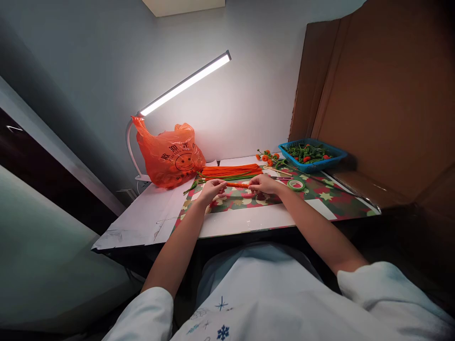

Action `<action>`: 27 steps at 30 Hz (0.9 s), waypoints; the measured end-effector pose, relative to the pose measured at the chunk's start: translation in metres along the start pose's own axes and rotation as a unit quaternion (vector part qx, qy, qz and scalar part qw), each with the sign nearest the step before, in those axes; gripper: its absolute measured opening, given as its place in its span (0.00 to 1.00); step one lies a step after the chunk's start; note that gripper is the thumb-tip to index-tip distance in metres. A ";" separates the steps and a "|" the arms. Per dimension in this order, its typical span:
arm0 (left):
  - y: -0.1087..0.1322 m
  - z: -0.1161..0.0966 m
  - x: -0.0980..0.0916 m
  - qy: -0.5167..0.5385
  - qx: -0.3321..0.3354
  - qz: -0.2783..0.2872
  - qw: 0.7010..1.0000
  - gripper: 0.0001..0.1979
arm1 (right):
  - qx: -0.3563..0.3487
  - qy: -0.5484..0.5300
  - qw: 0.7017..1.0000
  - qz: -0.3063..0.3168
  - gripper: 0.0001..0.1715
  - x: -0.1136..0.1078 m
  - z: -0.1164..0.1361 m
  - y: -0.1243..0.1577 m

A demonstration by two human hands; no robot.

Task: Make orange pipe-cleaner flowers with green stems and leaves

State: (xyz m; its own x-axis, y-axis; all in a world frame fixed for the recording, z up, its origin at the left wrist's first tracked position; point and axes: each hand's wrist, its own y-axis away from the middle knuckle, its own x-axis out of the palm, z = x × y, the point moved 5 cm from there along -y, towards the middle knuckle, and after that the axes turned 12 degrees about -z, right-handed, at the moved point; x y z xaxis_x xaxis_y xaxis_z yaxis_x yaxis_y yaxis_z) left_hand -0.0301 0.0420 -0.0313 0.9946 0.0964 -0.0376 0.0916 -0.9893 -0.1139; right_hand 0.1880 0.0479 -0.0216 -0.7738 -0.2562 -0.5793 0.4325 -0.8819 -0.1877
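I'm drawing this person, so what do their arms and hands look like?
The left hand and right hand are bare, with no gloves or watch showing. The forearms are bare too, up to loose, whitish sleeves that end around the elbows. The whitish top has blue snowflakes printed on its front.

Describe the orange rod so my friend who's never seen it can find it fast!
Find the bright lamp over the table, then look down and right to the bundle of long orange strands. Just in front, the orange rod stretches between the left hand and the right hand. It's the only orange piece being held, and it looks thicker than a single strand.
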 end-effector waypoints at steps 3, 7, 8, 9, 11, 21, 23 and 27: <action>0.000 0.004 -0.001 0.026 -0.048 -0.005 0.999 0.21 | -0.056 0.085 0.992 -0.068 0.09 -0.002 0.007 0.000; 0.000 0.008 -0.003 0.046 -0.105 -0.008 0.993 0.17 | -0.123 0.183 0.967 -0.126 0.07 -0.002 0.015 0.000; 0.000 0.010 -0.004 0.051 -0.121 -0.008 0.991 0.16 | -0.133 0.206 0.961 -0.127 0.08 -0.001 0.016 0.001; -0.001 0.011 -0.005 0.056 -0.137 -0.009 0.989 0.15 | -0.140 0.229 0.955 -0.126 0.08 0.000 0.017 0.001; -0.002 0.015 -0.007 0.063 -0.167 -0.018 0.984 0.13 | -0.152 0.267 0.944 -0.118 0.08 0.004 0.019 0.000; -0.005 -0.003 -0.009 0.126 -0.066 -0.008 0.990 0.11 | -0.070 0.046 0.992 -0.093 0.12 0.018 0.006 -0.006; -0.006 -0.007 -0.009 0.164 -0.043 -0.010 0.985 0.12 | -0.031 -0.045 0.996 -0.068 0.15 0.020 0.003 -0.006; -0.008 -0.010 -0.012 0.173 0.003 -0.022 0.985 0.15 | 0.034 -0.214 0.976 0.030 0.19 0.026 0.005 -0.003</action>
State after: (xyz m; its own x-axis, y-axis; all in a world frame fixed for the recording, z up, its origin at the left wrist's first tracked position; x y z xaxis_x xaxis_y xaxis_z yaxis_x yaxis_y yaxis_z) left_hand -0.0424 0.0482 -0.0202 0.9463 0.0952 0.3088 0.1359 -0.9843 -0.1130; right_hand 0.1640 0.0422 -0.0319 -0.8763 -0.4378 -0.2012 0.4632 -0.8804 -0.1018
